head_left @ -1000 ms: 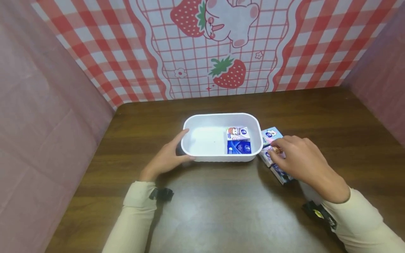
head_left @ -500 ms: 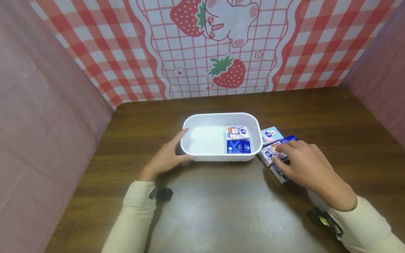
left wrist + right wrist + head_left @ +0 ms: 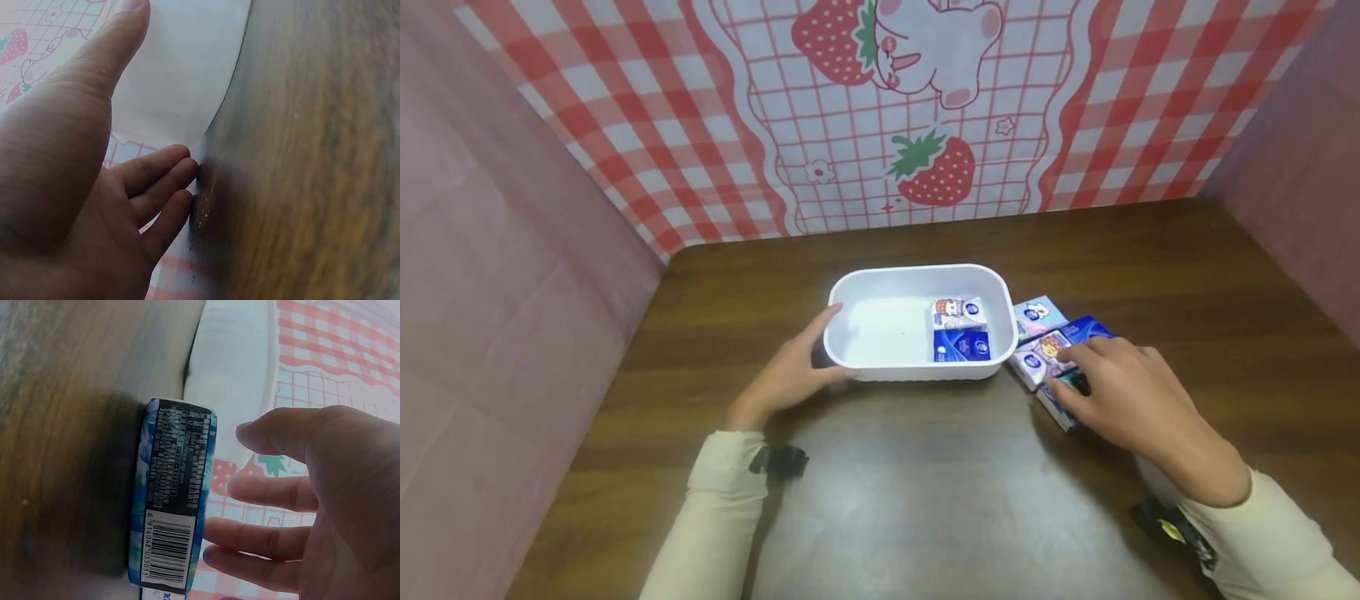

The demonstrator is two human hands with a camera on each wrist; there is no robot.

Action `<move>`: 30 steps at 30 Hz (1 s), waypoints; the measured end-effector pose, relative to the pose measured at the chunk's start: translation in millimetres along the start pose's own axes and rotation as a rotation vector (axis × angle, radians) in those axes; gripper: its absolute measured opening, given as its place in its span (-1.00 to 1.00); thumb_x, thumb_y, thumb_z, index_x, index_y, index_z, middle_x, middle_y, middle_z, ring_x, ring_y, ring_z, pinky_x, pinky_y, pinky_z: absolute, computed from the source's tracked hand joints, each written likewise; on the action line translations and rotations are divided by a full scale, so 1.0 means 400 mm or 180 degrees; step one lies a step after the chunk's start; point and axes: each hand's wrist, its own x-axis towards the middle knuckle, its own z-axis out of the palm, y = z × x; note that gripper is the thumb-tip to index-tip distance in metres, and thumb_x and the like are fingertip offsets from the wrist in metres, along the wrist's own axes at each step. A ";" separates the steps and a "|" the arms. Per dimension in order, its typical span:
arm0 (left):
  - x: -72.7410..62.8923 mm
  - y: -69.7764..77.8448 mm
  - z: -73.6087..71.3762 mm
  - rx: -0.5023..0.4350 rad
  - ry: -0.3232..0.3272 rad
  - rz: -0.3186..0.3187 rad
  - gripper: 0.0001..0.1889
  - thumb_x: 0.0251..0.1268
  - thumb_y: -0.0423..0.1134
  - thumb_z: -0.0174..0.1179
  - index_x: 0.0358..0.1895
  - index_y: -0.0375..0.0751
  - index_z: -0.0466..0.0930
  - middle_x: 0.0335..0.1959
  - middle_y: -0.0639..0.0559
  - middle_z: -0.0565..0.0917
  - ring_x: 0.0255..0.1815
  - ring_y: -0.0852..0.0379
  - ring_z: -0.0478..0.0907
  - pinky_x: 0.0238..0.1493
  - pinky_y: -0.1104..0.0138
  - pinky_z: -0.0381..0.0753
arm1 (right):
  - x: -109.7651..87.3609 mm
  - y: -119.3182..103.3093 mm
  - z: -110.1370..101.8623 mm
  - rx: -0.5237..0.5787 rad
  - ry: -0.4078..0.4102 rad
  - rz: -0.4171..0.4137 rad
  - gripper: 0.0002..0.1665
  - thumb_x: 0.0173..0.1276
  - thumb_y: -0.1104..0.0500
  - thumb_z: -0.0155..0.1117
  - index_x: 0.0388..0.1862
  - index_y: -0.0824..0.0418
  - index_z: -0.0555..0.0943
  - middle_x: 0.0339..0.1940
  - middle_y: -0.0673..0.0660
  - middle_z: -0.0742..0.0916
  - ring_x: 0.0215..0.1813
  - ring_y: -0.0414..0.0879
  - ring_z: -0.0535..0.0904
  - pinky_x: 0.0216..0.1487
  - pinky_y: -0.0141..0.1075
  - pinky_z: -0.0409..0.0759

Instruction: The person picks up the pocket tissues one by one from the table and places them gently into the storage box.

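Note:
A white plastic bin [image 3: 917, 373] sits on the table. My left hand [image 3: 786, 375] spans its left end, thumb at the near corner and fingers at the far one, not curled tightly. Inside, toward the right, lie a pink-and-white tissue pack [image 3: 958, 313] and a blue tissue pack [image 3: 961, 345]. My right hand [image 3: 1131, 392] hovers with parted fingers over several more packs right of the bin: a light-blue one [image 3: 1037, 313], a pale purple one [image 3: 1033, 360] and a dark-blue one [image 3: 1088, 327]. A barcoded tissue pack [image 3: 169, 494] shows close beside its fingertips in the right wrist view.
The brown wooden table [image 3: 925, 483] extends around the bin. Behind it hangs a red-and-white checked cloth [image 3: 700, 150] with strawberries, and pink sheets [image 3: 497, 275] close off the sides. The outside packs lie against the bin's right end.
My right hand has drawn back slightly to the right and its fingers have parted, uncovering more of the pale purple and dark-blue packs. The left hand has stayed at the bin.

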 end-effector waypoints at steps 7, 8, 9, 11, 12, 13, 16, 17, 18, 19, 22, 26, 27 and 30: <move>-0.004 -0.003 0.002 -0.0041 0.0003 0.0000 0.07 0.03 0.35 0.40 0.60 0.43 -0.04 0.58 0.18 0.15 0.56 0.05 0.11 0.43 -0.16 0.20 | -0.006 0.002 -0.001 -0.0029 -0.0101 0.0085 -0.36 0.26 -0.18 0.42 0.11 0.26 0.67 0.04 0.44 0.66 0.06 0.39 0.56 -0.04 0.34 0.47; -0.004 -0.002 0.002 -0.0041 0.0003 -0.0010 0.07 0.02 0.36 0.40 0.60 0.44 -0.04 0.58 0.19 0.15 0.56 0.05 0.11 0.43 -0.16 0.20 | -0.006 0.001 -0.002 -0.0029 -0.0128 0.0101 -0.35 0.26 -0.18 0.42 0.12 0.27 0.66 0.05 0.45 0.65 0.06 0.40 0.55 -0.03 0.35 0.46; -0.004 -0.003 0.002 -0.0034 0.0004 -0.0015 0.07 0.03 0.37 0.39 0.59 0.45 -0.04 0.58 0.19 0.15 0.56 0.05 0.11 0.43 -0.17 0.20 | -0.007 0.001 -0.002 -0.0026 -0.0152 0.0114 -0.33 0.26 -0.19 0.42 0.13 0.28 0.65 0.05 0.45 0.65 0.06 0.40 0.55 -0.03 0.35 0.46; -0.003 -0.003 0.002 -0.0010 0.0006 -0.0025 0.06 0.02 0.37 0.38 0.59 0.47 -0.05 0.58 0.18 0.16 0.55 0.05 0.12 0.43 -0.16 0.20 | -0.008 0.000 -0.002 -0.0023 -0.0193 0.0128 -0.32 0.26 -0.20 0.41 0.15 0.28 0.64 0.06 0.45 0.64 0.06 0.40 0.55 -0.03 0.35 0.47; -0.003 -0.003 0.002 0.0000 0.0007 -0.0033 0.06 0.02 0.38 0.38 0.59 0.48 -0.05 0.58 0.18 0.16 0.55 0.06 0.12 0.43 -0.15 0.20 | -0.009 -0.001 -0.002 -0.0023 -0.0214 0.0139 -0.31 0.26 -0.20 0.41 0.16 0.28 0.64 0.06 0.45 0.63 0.06 0.40 0.54 -0.03 0.34 0.47; -0.003 -0.004 0.002 0.0008 0.0005 -0.0032 0.06 0.03 0.38 0.38 0.59 0.48 -0.05 0.58 0.18 0.15 0.55 0.06 0.12 0.43 -0.15 0.19 | -0.010 -0.001 -0.001 -0.0027 -0.0212 0.0137 -0.31 0.26 -0.20 0.41 0.15 0.28 0.64 0.06 0.44 0.63 0.05 0.39 0.55 -0.04 0.33 0.47; -0.004 -0.004 0.002 0.0014 0.0000 -0.0034 0.06 0.03 0.38 0.38 0.59 0.48 -0.05 0.58 0.19 0.15 0.56 0.06 0.11 0.44 -0.15 0.19 | -0.014 -0.003 0.002 -0.0041 -0.0222 0.0148 -0.29 0.25 -0.21 0.42 0.16 0.29 0.63 0.05 0.44 0.62 0.02 0.38 0.55 -0.07 0.30 0.50; -0.004 -0.004 0.002 0.0012 -0.0002 -0.0033 0.06 0.03 0.38 0.38 0.59 0.47 -0.05 0.58 0.20 0.15 0.56 0.06 0.11 0.44 -0.15 0.19 | -0.015 -0.004 0.003 -0.0037 -0.0239 0.0161 -0.28 0.24 -0.23 0.42 0.16 0.29 0.63 0.05 0.44 0.62 0.02 0.38 0.55 -0.07 0.30 0.50; -0.004 -0.004 0.002 0.0006 -0.0007 -0.0026 0.06 0.03 0.38 0.38 0.59 0.46 -0.05 0.58 0.20 0.15 0.56 0.06 0.10 0.44 -0.16 0.18 | -0.016 -0.004 0.004 -0.0036 -0.0262 0.0173 -0.25 0.23 -0.24 0.42 0.16 0.30 0.63 0.05 0.45 0.61 0.02 0.38 0.54 -0.07 0.30 0.50; -0.005 -0.005 0.003 0.0005 -0.0012 -0.0025 0.06 0.03 0.38 0.38 0.60 0.45 -0.05 0.58 0.21 0.15 0.57 0.06 0.09 0.44 -0.16 0.18 | -0.018 -0.005 0.005 -0.0031 -0.0278 0.0185 -0.24 0.22 -0.25 0.43 0.17 0.30 0.63 0.05 0.45 0.61 0.01 0.38 0.54 -0.07 0.30 0.51; -0.004 -0.005 0.005 0.0001 -0.0023 -0.0025 0.07 0.04 0.38 0.38 0.60 0.43 -0.05 0.58 0.23 0.13 0.57 0.08 0.07 0.44 -0.16 0.17 | -0.021 -0.006 0.007 -0.0019 -0.0340 0.0206 -0.19 0.20 -0.28 0.44 0.18 0.31 0.62 0.05 0.47 0.58 0.02 0.38 0.52 -0.05 0.32 0.51; -0.003 -0.004 0.006 -0.0020 -0.0020 -0.0023 0.06 0.05 0.37 0.38 0.60 0.44 -0.05 0.59 0.23 0.12 0.58 0.08 0.06 0.44 -0.16 0.16 | -0.026 -0.007 0.007 -0.0055 -0.0275 0.0139 -0.22 0.18 -0.25 0.47 0.16 0.30 0.63 0.00 0.45 0.58 -0.01 0.35 0.51 -0.09 0.29 0.51; -0.004 -0.003 0.006 -0.0026 -0.0014 -0.0023 0.06 0.05 0.36 0.38 0.60 0.44 -0.05 0.59 0.23 0.12 0.58 0.08 0.06 0.44 -0.16 0.16 | -0.026 -0.009 0.007 -0.0071 -0.0257 0.0124 -0.23 0.17 -0.24 0.47 0.15 0.30 0.63 -0.01 0.44 0.59 -0.02 0.34 0.51 -0.10 0.28 0.52; -0.006 -0.002 0.003 -0.0040 0.0007 -0.0020 0.06 0.04 0.36 0.39 0.60 0.44 -0.05 0.59 0.23 0.13 0.58 0.08 0.06 0.44 -0.17 0.16 | -0.023 -0.013 0.006 -0.0110 -0.0270 0.0113 -0.21 0.17 -0.25 0.47 0.15 0.32 0.63 -0.02 0.44 0.58 -0.03 0.33 0.50 -0.10 0.27 0.51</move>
